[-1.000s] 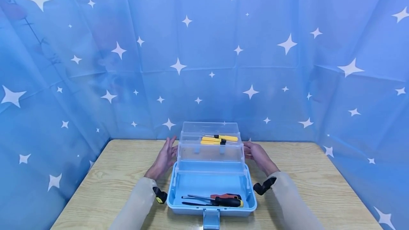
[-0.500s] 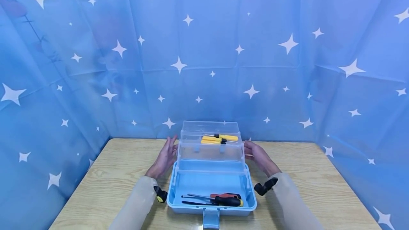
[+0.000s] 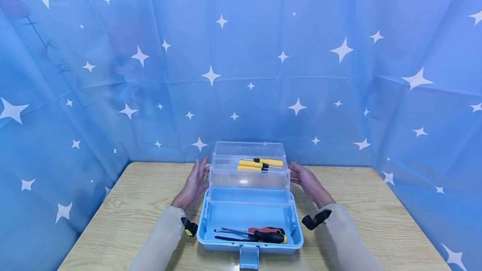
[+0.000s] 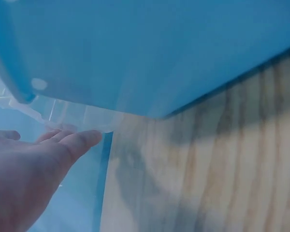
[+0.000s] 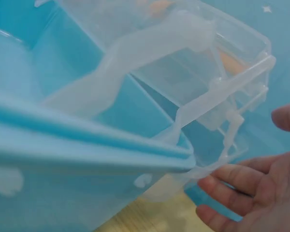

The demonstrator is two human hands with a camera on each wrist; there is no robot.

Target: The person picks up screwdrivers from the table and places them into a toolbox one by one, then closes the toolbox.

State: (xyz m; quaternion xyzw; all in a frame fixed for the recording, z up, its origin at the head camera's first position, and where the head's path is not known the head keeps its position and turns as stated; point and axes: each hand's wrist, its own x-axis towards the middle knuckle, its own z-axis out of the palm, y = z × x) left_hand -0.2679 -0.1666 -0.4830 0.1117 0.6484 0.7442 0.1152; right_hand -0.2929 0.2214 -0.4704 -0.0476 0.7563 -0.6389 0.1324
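Note:
A light blue toolbox [image 3: 229, 216] stands open on the table, its clear lid and tray [image 3: 226, 179] folded up at the back. My left hand [image 3: 193, 185] is at the left side of the clear part, thumb raised; in the left wrist view its fingers extend close to the clear plastic. On the right side, my right hand [image 3: 308, 185] has its fingertips right at the clear plastic edge, with the thumb apart. Several small yellow screwdrivers [image 3: 272, 162] lie in the raised tray. In the base are a black-handled screwdriver [image 3: 269, 237], a red-handled tool [image 3: 260, 230] and a thin black tool [image 3: 233, 239].
A blue latch [image 3: 249, 257] hangs from the box's front edge. The wood-grain table [image 3: 128, 204] extends to both sides. Behind its far edge hangs a blue curtain [image 3: 241, 45] with white stars.
The clear upper part has shifted slightly rightward with its yellow screwdrivers. My right hand has moved a little to the right; the left hand has hardly moved.

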